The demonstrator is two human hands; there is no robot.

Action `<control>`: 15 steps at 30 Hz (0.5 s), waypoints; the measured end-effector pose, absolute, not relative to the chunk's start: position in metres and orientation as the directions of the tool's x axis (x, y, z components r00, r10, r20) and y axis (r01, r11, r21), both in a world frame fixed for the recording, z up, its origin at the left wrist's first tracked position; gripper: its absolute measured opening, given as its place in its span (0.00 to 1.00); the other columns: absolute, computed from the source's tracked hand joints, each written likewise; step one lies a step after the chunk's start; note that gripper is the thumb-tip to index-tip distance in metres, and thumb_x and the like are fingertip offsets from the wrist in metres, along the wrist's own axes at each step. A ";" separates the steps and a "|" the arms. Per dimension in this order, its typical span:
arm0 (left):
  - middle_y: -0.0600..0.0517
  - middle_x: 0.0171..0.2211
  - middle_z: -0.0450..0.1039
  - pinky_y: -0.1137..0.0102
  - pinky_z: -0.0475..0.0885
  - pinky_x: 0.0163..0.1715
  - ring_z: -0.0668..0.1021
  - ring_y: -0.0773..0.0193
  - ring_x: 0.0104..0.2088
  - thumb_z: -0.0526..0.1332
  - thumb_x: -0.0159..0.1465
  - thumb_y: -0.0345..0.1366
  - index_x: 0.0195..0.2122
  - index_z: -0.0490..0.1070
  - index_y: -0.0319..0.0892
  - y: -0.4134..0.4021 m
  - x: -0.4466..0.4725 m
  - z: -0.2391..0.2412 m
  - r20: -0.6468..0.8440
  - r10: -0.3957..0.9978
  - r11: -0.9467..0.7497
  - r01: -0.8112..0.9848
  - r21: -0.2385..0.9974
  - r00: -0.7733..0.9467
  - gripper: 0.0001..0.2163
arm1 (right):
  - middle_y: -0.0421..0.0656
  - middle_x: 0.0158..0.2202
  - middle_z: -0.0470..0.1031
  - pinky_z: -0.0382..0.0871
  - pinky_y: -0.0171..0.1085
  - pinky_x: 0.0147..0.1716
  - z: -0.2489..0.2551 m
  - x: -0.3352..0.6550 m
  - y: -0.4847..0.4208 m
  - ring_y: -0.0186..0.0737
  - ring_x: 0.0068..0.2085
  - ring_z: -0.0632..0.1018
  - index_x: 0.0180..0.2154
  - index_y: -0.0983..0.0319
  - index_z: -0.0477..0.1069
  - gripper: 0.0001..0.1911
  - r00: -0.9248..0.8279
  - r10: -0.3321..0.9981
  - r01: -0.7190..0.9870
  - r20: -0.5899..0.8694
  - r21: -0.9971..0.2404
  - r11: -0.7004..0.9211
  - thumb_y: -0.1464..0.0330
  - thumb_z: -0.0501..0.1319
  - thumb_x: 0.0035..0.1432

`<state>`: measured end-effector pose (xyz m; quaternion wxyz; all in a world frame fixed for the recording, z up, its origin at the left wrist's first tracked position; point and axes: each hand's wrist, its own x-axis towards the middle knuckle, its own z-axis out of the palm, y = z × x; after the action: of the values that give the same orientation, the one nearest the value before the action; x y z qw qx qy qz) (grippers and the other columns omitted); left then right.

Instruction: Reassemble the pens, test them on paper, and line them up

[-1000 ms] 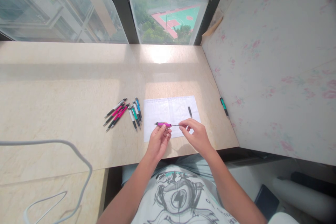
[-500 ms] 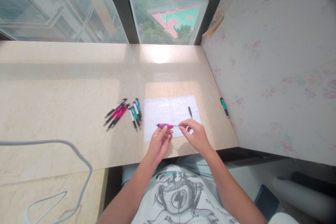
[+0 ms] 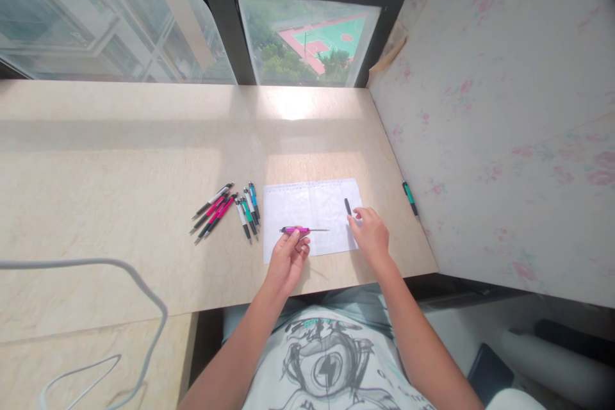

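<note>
My left hand (image 3: 288, 261) is closed around a magenta pen barrel (image 3: 296, 230) held level over the paper. A thin refill (image 3: 319, 229) sticks out of the barrel's right end. Beside a short black pen grip (image 3: 348, 205) is my right hand (image 3: 371, 235), its thumb and forefinger apart around the grip's lower end. Whether they touch it is hard to make out. The grip lies on a white sheet of paper (image 3: 319, 198), which is beneath both hands.
Left of the paper lie several pens: a magenta pen (image 3: 221, 213), a green pen (image 3: 246, 210) and a blue pen (image 3: 254, 198) among them. Another green pen (image 3: 410, 197) rests against the papered wall (image 3: 480, 141). A grey cable (image 3: 120, 262) loops over the table (image 3: 120, 192) at left.
My right hand has left the refill's tip and moved right and slightly up to the black grip. The left hand has shifted a little left with the magenta pen barrel.
</note>
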<state>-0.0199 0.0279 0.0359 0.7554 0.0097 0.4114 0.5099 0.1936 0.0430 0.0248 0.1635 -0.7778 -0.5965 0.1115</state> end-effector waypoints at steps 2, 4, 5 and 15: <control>0.49 0.34 0.77 0.80 0.71 0.26 0.76 0.71 0.30 0.69 0.55 0.30 0.36 0.75 0.37 0.028 -0.021 0.036 -0.609 0.780 0.477 -0.763 0.436 0.140 0.08 | 0.45 0.39 0.74 0.60 0.36 0.30 0.018 0.193 0.044 0.42 0.38 0.74 0.41 0.59 0.73 0.11 0.289 0.957 0.906 0.016 -0.328 -0.268 0.62 0.59 0.60; 0.49 0.34 0.77 0.80 0.71 0.26 0.76 0.72 0.30 0.69 0.55 0.30 0.35 0.75 0.37 0.027 -0.022 0.035 -0.609 0.782 0.471 -0.767 0.435 0.135 0.08 | 0.45 0.40 0.74 0.59 0.36 0.30 0.014 0.190 0.044 0.42 0.38 0.74 0.41 0.59 0.73 0.11 0.300 0.954 0.912 0.014 -0.299 -0.283 0.62 0.59 0.60; 0.49 0.34 0.77 0.80 0.71 0.26 0.76 0.72 0.30 0.69 0.55 0.30 0.35 0.75 0.37 0.027 -0.023 0.034 -0.609 0.782 0.470 -0.768 0.434 0.134 0.08 | 0.45 0.40 0.74 0.59 0.36 0.30 0.012 0.189 0.044 0.42 0.38 0.73 0.41 0.59 0.73 0.10 0.304 0.953 0.912 0.018 -0.295 -0.285 0.63 0.58 0.60; 0.49 0.33 0.76 0.80 0.71 0.26 0.76 0.71 0.30 0.69 0.55 0.29 0.35 0.74 0.37 0.028 -0.024 0.035 -0.609 0.784 0.466 -0.763 0.448 0.122 0.07 | 0.46 0.35 0.78 0.68 0.40 0.37 0.018 0.196 0.047 0.42 0.34 0.77 0.36 0.61 0.75 0.11 0.351 0.934 0.549 -0.062 -0.795 -0.259 0.62 0.59 0.57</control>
<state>-0.0239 0.0283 0.0347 0.7489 0.0126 0.4150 0.5165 0.1965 0.0467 0.0176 0.3494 -0.7438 -0.4985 0.2759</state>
